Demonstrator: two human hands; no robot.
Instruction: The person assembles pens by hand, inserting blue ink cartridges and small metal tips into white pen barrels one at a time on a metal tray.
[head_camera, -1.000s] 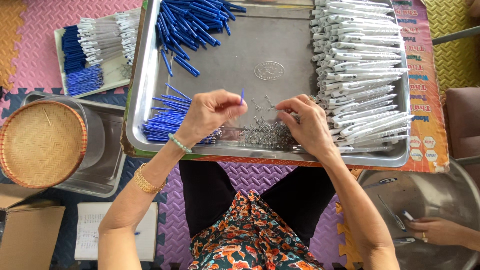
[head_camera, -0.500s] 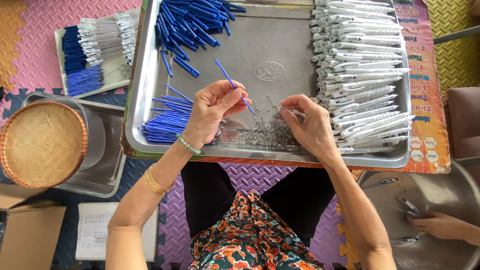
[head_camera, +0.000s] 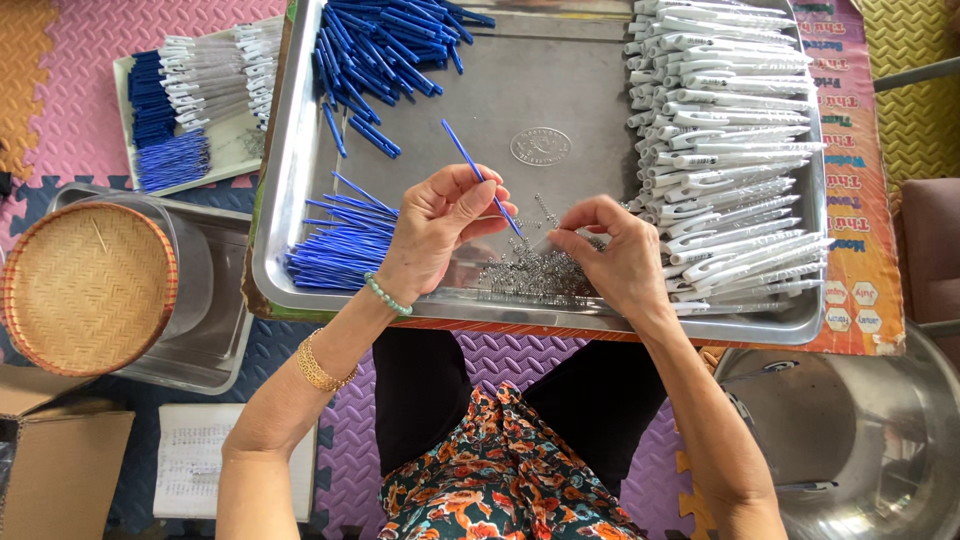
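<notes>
The left hand (head_camera: 435, 235) pinches 1 blue refill (head_camera: 480, 178) over the steel tray (head_camera: 285, 180), now raised higher than before; the right hand (head_camera: 615, 255) pinches a small spring (head_camera: 548, 238) beside its tip.

A round woven basket (head_camera: 88, 288) sits in a steel bin (head_camera: 215, 330), well left of the hands. Beyond it lies a small tray of pen parts (head_camera: 195, 95). A cardboard box (head_camera: 55, 450) and steel basin (head_camera: 860, 440) sit nearer.
</notes>
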